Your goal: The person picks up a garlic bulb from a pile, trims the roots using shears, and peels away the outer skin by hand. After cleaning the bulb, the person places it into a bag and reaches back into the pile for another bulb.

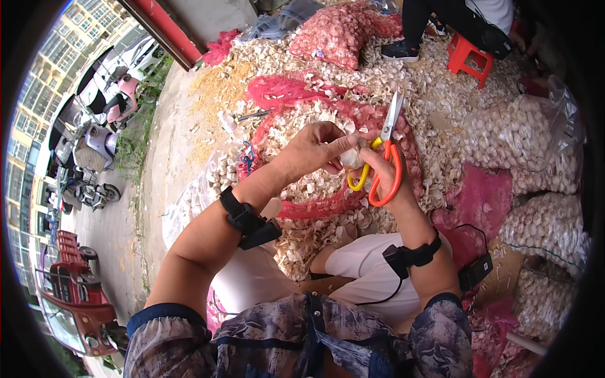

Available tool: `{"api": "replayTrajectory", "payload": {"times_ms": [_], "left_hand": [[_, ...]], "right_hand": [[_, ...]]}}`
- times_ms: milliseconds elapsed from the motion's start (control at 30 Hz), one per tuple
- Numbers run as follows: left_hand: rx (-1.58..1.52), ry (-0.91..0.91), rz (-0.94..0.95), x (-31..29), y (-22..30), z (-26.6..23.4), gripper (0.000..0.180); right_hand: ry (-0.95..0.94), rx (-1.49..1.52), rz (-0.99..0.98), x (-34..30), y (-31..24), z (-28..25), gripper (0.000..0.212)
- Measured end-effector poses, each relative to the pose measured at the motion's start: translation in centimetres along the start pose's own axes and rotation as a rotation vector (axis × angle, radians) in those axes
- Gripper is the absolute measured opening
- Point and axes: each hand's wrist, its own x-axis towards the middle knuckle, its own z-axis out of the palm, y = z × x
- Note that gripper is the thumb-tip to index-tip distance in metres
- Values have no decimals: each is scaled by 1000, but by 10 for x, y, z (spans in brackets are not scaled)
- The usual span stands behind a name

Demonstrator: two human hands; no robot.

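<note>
Garlic (351, 159) looks round, papery; scissors (389, 126), pointed steel; husks (280, 135), flaky.

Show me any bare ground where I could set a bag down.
The concrete strip between the weeds and the clear bag looks barest. The road between weeds and motorbike also looks open. Crowded: peels lie heaped beneath the bulb and scissors, and garlic bags pack the right side.

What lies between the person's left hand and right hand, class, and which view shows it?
A garlic bulb lies between the left hand and right hand, seen in the head view.
</note>
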Motion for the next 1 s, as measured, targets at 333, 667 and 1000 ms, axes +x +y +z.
{"api": "replayTrajectory", "payload": {"times_ms": [333,667,1000], "left_hand": [[168,406,496,36,-85,18,21],[-77,202,171,2,-16,21,26],[-195,287,217,6,-15,6,26]], "right_hand": [[-22,148,-33,0,11,7,28],[13,99,-40,1,5,2,34],[-190,243,-9,2,-3,-1,43]]}}
